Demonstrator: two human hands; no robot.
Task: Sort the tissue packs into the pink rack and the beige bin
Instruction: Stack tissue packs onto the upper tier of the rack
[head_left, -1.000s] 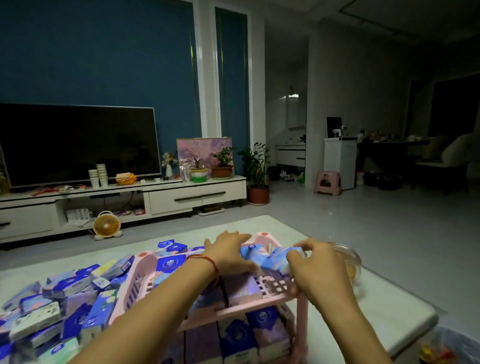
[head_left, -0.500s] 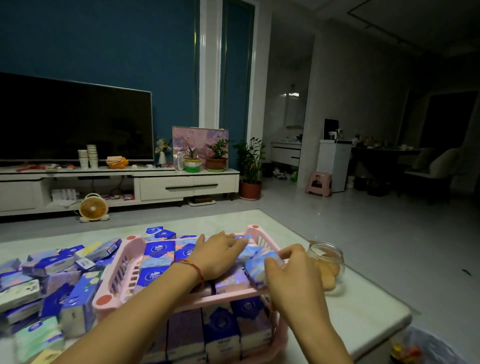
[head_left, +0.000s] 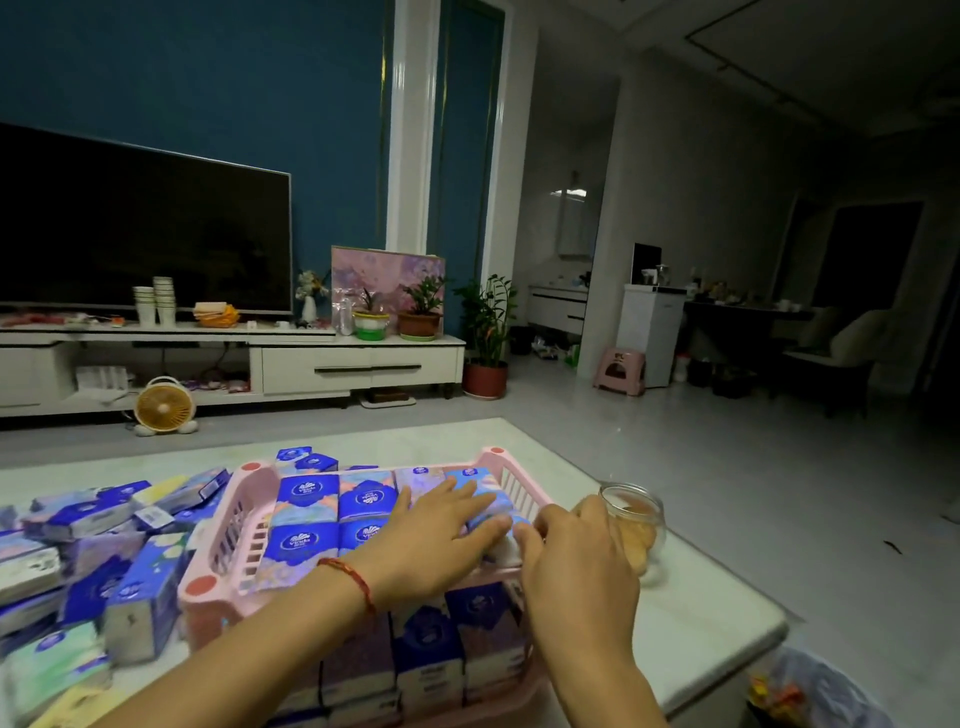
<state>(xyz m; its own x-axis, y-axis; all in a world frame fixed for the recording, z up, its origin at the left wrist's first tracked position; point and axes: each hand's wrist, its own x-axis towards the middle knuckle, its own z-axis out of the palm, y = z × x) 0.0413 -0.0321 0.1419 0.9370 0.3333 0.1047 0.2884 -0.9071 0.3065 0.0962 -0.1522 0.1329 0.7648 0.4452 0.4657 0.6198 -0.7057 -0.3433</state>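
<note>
1. Lower than a moment ago, my pack (head_left: 505, 550) now sits wedged in the pink rack's (head_left: 244, 525) near right corner.
2. Far left, loose packs (head_left: 104, 545) crowd the bench (head_left: 701, 613); a shoved rack could scatter them.
3. My left hand (head_left: 431, 540), fingers spread flat, presses the top row; too much force could buckle it.
4. My right hand (head_left: 576, 566) pinches the pack; a slip could knock the jar (head_left: 634, 519).

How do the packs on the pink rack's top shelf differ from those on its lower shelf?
The top packs lie flat in rows, faces up; the lower packs stand upright side by side. The left hand rests flat on the top packs and the right hand touches their right end; no hand touches the lower packs. Both sets sit in the pink rack.
</note>
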